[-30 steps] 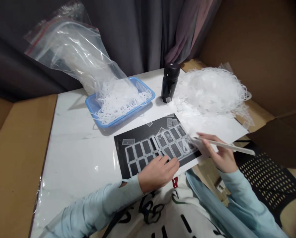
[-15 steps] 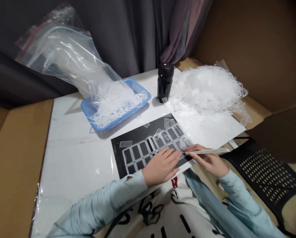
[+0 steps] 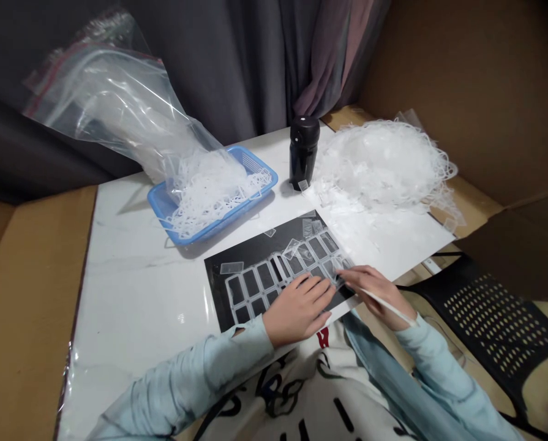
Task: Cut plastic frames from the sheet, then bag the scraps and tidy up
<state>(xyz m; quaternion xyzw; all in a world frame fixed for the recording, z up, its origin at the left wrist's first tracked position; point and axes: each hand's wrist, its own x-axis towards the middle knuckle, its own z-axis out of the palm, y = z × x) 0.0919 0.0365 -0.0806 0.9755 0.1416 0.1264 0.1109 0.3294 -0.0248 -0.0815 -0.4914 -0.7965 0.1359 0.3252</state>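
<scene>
My left hand (image 3: 299,309) lies flat, fingers spread, over the near edge of a clear plastic frame sheet (image 3: 243,289) with rows of rectangular openings. The sheet rests on a black mat (image 3: 255,248). In my right hand (image 3: 377,294) is a thin white stick-like tool (image 3: 388,305), its back end lying along the hand towards the wrist. Its front end is hidden by the fingers, which are at the sheet's right end beside crumpled clear film (image 3: 342,262). Small clear rectangles, one at the mat's left (image 3: 232,267), lie loose on the mat and sheet.
A blue basket (image 3: 195,236) holds white plastic strands spilling from a large clear zip bag (image 3: 117,104). A black bottle (image 3: 304,153) stands behind the mat, beside a big heap of white strands (image 3: 384,165). A black perforated chair (image 3: 489,312) is at the right.
My right hand has turned and closed in, so the white tool now slants back towards my wrist instead of pointing out to the right. My left hand has stayed in place.
</scene>
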